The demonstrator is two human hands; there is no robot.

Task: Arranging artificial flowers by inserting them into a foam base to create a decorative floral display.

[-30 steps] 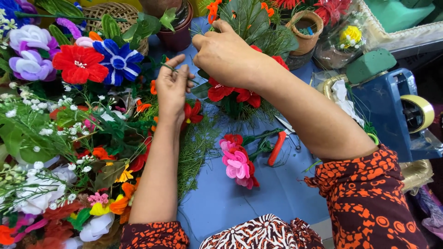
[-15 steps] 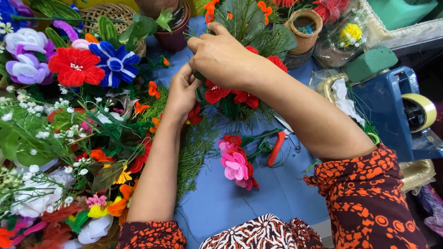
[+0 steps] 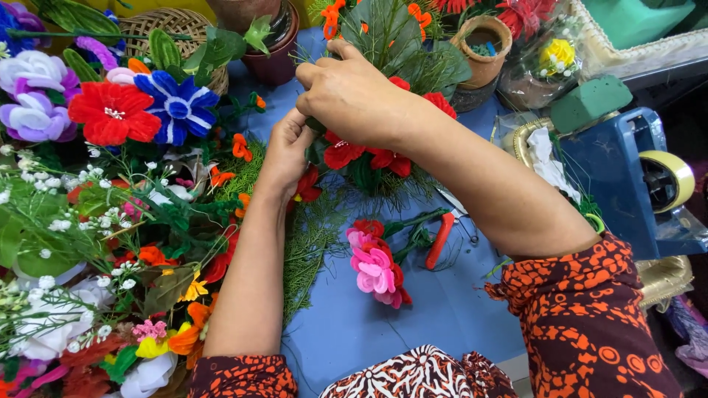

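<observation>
With the right hand [image 3: 354,92] pinched shut around the stems of the red-and-green bouquet [image 3: 383,147] at the far centre and the left hand [image 3: 284,151] curled closed beneath it, a loosened grip could have spilled stems onto the blue table [image 3: 442,309].

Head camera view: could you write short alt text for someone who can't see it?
Two bare hands, the left hand and right hand, meet at a bouquet of red flowers and greenery over a blue table. A pink flower lies nearby, and more artificial flowers are heaped on the left.
</observation>
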